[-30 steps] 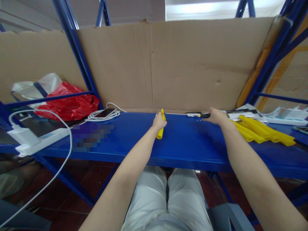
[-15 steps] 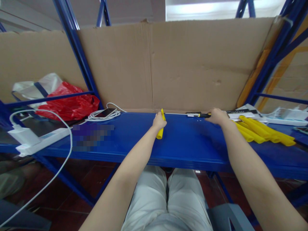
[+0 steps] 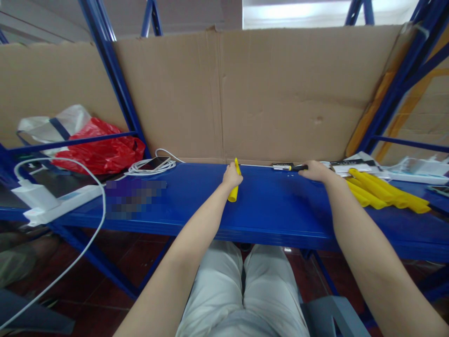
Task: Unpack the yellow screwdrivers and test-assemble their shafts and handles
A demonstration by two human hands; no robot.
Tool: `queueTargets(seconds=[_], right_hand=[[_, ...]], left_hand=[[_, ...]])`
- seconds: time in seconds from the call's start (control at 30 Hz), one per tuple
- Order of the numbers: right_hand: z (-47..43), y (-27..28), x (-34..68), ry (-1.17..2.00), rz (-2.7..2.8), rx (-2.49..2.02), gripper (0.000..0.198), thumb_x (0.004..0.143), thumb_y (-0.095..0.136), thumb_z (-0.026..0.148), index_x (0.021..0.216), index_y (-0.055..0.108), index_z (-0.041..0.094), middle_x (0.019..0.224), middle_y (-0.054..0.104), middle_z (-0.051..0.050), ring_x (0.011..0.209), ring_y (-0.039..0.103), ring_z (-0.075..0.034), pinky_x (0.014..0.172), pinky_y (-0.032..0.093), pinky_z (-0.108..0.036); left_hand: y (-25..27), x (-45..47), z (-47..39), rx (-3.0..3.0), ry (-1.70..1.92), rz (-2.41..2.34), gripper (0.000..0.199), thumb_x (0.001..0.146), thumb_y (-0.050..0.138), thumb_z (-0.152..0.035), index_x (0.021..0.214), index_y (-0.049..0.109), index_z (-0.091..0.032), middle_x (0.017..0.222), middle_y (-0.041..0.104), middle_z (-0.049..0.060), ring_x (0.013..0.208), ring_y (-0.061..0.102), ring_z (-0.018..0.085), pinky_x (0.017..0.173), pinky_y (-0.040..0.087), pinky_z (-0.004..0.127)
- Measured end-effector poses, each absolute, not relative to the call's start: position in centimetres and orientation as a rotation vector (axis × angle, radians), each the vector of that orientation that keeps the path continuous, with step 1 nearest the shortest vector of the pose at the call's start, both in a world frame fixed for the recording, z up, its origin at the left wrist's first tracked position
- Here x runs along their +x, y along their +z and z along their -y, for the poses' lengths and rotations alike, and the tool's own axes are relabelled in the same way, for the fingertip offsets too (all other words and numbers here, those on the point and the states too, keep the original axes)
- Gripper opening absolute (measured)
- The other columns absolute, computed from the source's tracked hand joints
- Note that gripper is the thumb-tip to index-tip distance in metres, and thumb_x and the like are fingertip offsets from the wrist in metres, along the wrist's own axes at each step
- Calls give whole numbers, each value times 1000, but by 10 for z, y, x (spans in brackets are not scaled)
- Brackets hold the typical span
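Observation:
My left hand [image 3: 232,177] is closed around a yellow tube [image 3: 233,194], which stands out above and below my fingers over the blue tabletop [image 3: 270,206]. Off to the right, near the back edge, my right hand [image 3: 315,171] has its fingers closed at the end of a slim black pen-like object [image 3: 299,167]. A white label and a yellow band [image 3: 290,167] show beside that dark end; its exact kind is unclear. Several more yellow tubes [image 3: 386,189] lie in a bunch to the right of my right hand.
A cardboard panel [image 3: 280,93] rises behind the tabletop between blue posts. At left are a red plastic bag [image 3: 101,147], a coiled white cable [image 3: 149,166] and a white power strip [image 3: 66,203]. Papers [image 3: 358,164] and another white strip [image 3: 417,175] lie at right.
My right hand has shifted slightly left along the back of the tabletop. My left hand and the yellow tube look the same.

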State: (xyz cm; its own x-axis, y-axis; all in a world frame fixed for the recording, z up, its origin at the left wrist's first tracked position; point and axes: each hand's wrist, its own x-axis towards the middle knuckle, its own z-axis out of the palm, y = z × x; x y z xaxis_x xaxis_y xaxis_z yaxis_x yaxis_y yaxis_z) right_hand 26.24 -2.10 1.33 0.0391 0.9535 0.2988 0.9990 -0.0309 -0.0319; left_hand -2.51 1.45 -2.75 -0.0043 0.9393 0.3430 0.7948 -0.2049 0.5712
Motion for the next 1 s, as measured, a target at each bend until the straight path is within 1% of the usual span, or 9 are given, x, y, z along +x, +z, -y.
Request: queueTargets(seconds=[0.13,0.23,0.3,0.4,0.57,0.67,0.77,0.87,1.0], right_hand=[[20,10,264,-475,1970,-2085,25,69,58,30,89,69,18,90,68,-13,89,62,-28,70,45,-32],[20,7,266,-570,1904,-2074,33,68,61,38,94,64,19,93,66,-12,90,61,-30,70,46,-35],[19,7,267,-523,1869,-2100,40,68,63,42,100,61,19,90,67,-12,86,62,-29,66,46,-34],[18,7,267,-432,1874,-2139,46,67,64,40,106,59,17,91,68,-12,84,63,-28,65,46,-32],[15,9,268,-361,2000,-2080,33,72,55,32,101,65,18,91,69,-11,88,64,-27,71,47,-31],[15,9,269,-422,2033,-2044,30,72,54,28,95,67,16,92,68,-13,92,63,-28,75,46,-32],[16,8,268,-486,1972,-2054,32,70,58,31,98,64,16,95,67,-14,91,62,-29,72,46,-33],[16,5,268,-465,1891,-2094,40,67,64,38,101,61,17,90,67,-13,83,63,-28,65,46,-33],[14,4,269,-397,1915,-2069,41,65,66,33,102,61,17,89,69,-10,81,64,-26,64,46,-30]], left_hand=[[-29,-25,-16,2063,1012,-1820,45,72,63,-10,113,46,-17,118,56,14,112,55,24,89,44,30],[-30,-25,-16,2062,1011,-1820,45,72,63,-10,113,46,-17,118,56,14,112,56,24,89,44,31],[-30,-25,-16,2067,1010,-1820,44,72,62,-10,113,46,-17,118,56,14,112,56,24,89,44,31],[-29,-25,-16,2069,1011,-1817,44,73,62,-10,112,46,-17,118,56,14,112,56,24,88,44,31],[-28,-25,-14,2064,1002,-1826,43,73,62,-10,113,46,-16,118,56,15,111,56,24,88,45,31],[-27,-25,-14,2071,995,-1822,43,73,61,-10,113,46,-16,118,56,15,111,56,25,88,45,31],[-27,-25,-14,2079,988,-1824,43,74,61,-10,114,46,-15,119,56,15,111,56,24,88,45,30],[-26,-25,-14,2087,981,-1825,44,74,61,-10,115,46,-14,119,56,15,111,56,25,88,45,30],[-26,-25,-13,2084,975,-1831,44,74,61,-11,115,46,-14,119,56,16,112,56,25,89,45,31]])
